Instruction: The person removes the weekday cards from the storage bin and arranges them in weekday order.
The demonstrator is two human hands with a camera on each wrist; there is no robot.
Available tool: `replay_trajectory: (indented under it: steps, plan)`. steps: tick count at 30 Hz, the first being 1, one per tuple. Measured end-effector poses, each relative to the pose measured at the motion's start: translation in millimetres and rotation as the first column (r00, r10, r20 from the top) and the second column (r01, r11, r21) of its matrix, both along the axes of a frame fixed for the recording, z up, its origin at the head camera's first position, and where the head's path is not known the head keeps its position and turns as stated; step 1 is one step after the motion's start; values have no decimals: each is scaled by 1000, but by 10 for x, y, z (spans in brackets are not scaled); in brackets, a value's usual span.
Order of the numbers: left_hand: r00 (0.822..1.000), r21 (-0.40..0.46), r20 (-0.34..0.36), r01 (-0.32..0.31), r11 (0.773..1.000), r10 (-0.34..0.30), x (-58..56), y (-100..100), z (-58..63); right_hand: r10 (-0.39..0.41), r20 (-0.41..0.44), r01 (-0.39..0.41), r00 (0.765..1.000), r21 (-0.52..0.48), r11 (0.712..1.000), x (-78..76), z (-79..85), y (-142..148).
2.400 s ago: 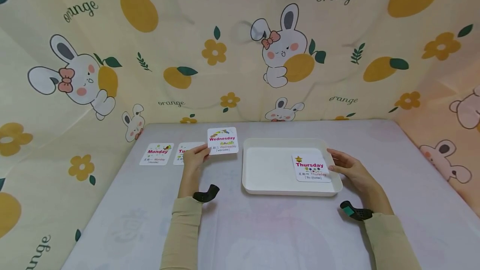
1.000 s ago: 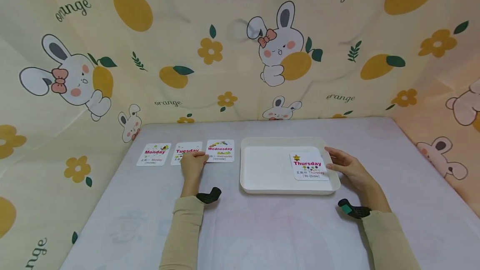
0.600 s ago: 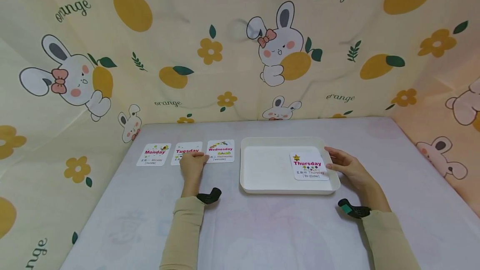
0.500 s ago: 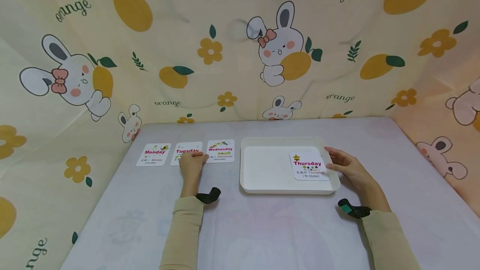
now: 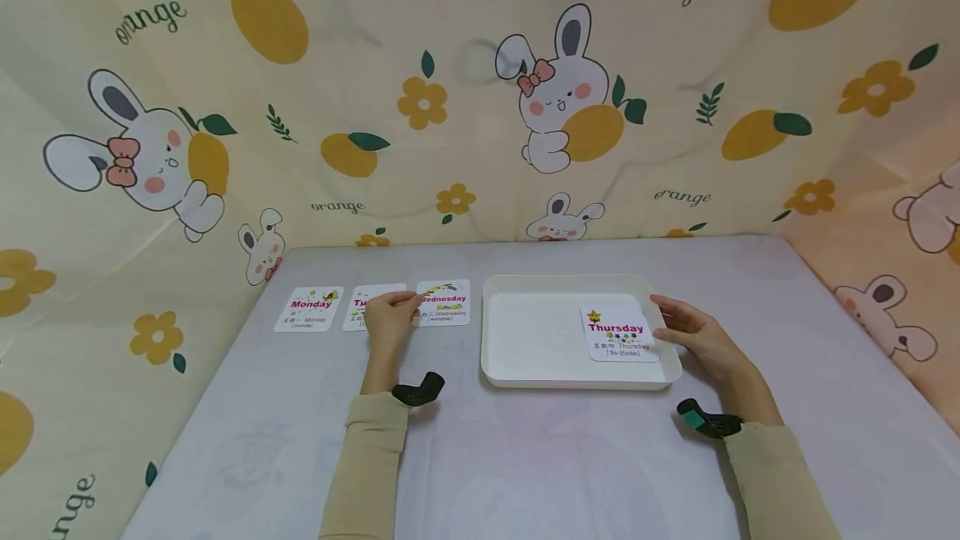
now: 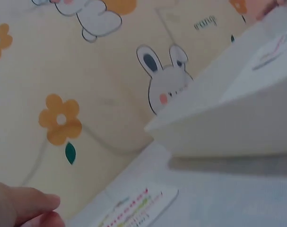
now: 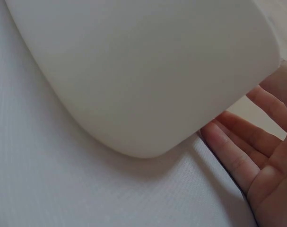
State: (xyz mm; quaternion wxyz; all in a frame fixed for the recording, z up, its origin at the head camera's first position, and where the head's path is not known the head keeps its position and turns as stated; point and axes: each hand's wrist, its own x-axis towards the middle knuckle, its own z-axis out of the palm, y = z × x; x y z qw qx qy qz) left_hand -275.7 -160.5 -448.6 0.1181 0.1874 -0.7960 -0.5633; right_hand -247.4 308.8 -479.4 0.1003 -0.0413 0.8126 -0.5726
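My left hand (image 5: pixel 388 327) is over the gap between the Tuesday card (image 5: pixel 358 298) and the Wednesday card (image 5: pixel 446 311), hiding part of Tuesday and overlapping Wednesday's left edge. In the left wrist view its thumb and finger (image 6: pixel 37 203) are close together, holding nothing, apart from the Wednesday card lying flat. Furthest left in the row is the Monday card (image 5: pixel 309 311). My right hand (image 5: pixel 705 342) touches the right side of a white tray (image 5: pixel 540 383), its fingers fairly straight against the wall. Inside the tray, at its right, lies the Thursday card (image 5: pixel 618 340).
The cards and tray are on a table covered by a pale cloth (image 5: pixel 480 465). Behind and at the sides stands a cream backdrop (image 5: pixel 450 23) printed with bunnies and oranges. Each wrist carries a black camera mount (image 5: pixel 420 390).
The left hand brought the Wednesday card down onto the table beside Tuesday, then let go and rose slightly off it. The right hand has stayed at the tray.
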Motion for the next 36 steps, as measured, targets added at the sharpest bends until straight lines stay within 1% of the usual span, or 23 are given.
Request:
replay_trajectory:
  steps: [2,5,7,9,12,16,19,21,23,28,30,33,34,36]
  plan:
    - [999,89,2,36,995,-37,-4,15,39,-1,2,1,1000,4,1000,1,3,-3]
    - [995,206,44,79,975,-90,-8,38,93,-1,4,1,1000,8,1000,3,6,-7]
    - [989,240,83,103,965,-126,-12,58,125,0,4,0,1000,6,1000,3,6,-9]
    - [982,252,108,126,959,-157,-15,90,157,-2,4,2,1000,4,1000,4,5,-7]
    - [971,245,122,170,955,-204,-6,160,211,0,3,0,1000,6,1000,8,3,-5]
    - [956,230,126,233,945,-266,26,275,274,0,2,0,1000,10,1000,13,4,-2]
    - [943,251,115,276,928,-312,47,365,296,2,-2,-2,1000,6,1000,11,2,0]
    - [936,282,109,292,914,-333,63,424,305,5,-6,-5,1000,-2,1000,9,0,0]
    - [934,308,91,305,901,-347,78,481,308,10,-10,-10,1000,-9,1000,3,9,-2]
    - [927,344,83,318,884,-366,118,623,303,15,-12,-15,1000,-10,1000,-4,25,-19]
    - [920,354,81,333,874,-383,134,691,313,14,-11,-14,1000,-2,1000,-4,21,-23]
    - [902,361,76,374,855,-426,154,809,344,10,-12,-10,1000,5,1000,-1,10,-17]
    - [893,367,71,391,844,-444,156,851,352,9,-14,-9,1000,7,1000,-2,5,-13]
    - [870,365,77,430,826,-486,165,932,358,10,-18,-10,1000,3,1000,-5,-4,-4]
